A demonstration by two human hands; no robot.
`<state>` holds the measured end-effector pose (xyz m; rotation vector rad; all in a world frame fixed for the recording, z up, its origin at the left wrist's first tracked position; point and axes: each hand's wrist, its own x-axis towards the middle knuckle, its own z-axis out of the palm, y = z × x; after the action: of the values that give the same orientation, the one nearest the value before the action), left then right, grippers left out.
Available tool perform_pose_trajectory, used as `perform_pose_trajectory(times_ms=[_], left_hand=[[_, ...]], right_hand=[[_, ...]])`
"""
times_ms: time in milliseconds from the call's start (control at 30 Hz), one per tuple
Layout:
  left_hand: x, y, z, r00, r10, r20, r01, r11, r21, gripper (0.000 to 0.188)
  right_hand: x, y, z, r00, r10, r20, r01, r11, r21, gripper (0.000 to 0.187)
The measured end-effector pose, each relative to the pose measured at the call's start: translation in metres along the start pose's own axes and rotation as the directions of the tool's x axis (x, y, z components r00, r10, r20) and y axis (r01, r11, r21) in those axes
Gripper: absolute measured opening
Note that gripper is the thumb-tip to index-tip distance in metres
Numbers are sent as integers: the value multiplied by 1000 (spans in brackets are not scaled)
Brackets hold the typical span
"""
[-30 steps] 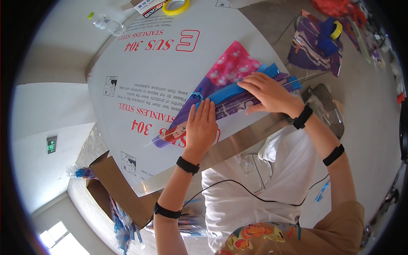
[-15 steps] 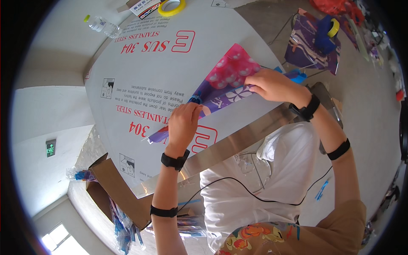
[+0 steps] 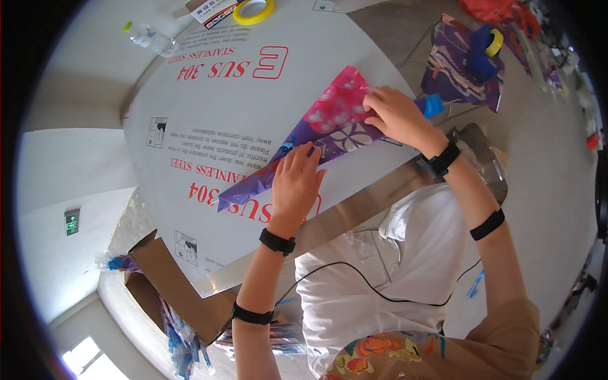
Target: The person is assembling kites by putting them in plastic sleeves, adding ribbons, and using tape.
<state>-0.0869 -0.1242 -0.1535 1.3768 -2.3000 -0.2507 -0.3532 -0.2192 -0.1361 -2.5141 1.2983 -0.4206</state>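
Observation:
A purple-and-pink printed sheet (image 3: 335,104), folded into a long, narrow triangle, lies slantwise on the film-covered steel tabletop (image 3: 209,114). White pearl-like dots mark its pink end, and its thin purple tip points to the lower left. My left hand (image 3: 297,187) rests flat across its middle, fingers stretched out over the fold. At the sheet's right end, my right hand (image 3: 396,117) has its fingers curled onto the edge; part of the grip is hidden. A bright blue strip (image 3: 430,106) shows just beyond my right hand.
Yellow tape (image 3: 254,9), a small box (image 3: 214,11) and a plastic bottle (image 3: 151,39) stand along the far edge. An open carton (image 3: 180,285) with wrapped packets is at lower left. Another purple printed piece (image 3: 465,63) with a tape roll lies at upper right. A black cable (image 3: 373,288) crosses my lap.
My left hand has shifted right along the sheet and flattened out. The right hand has moved slightly up and left. The long fold now lies flatter and wider.

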Motion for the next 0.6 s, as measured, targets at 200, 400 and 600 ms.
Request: perform_pose_trajectory(times_ms=[200, 400, 600], left_hand=[[-4, 1, 9, 998, 51, 27, -55, 986, 160, 43], [-3, 8, -6, 995, 87, -56, -79, 987, 143, 39], [-56, 98, -54, 903, -425, 65, 393, 752, -529, 41]], right_hand=[[-31, -19, 10, 950, -287, -124, 277, 956, -94, 44], [-39, -16, 20, 912, -336, -233, 245, 906, -346, 36], [-81, -69, -42, 917, -239, -319, 175, 961, -215, 29]])
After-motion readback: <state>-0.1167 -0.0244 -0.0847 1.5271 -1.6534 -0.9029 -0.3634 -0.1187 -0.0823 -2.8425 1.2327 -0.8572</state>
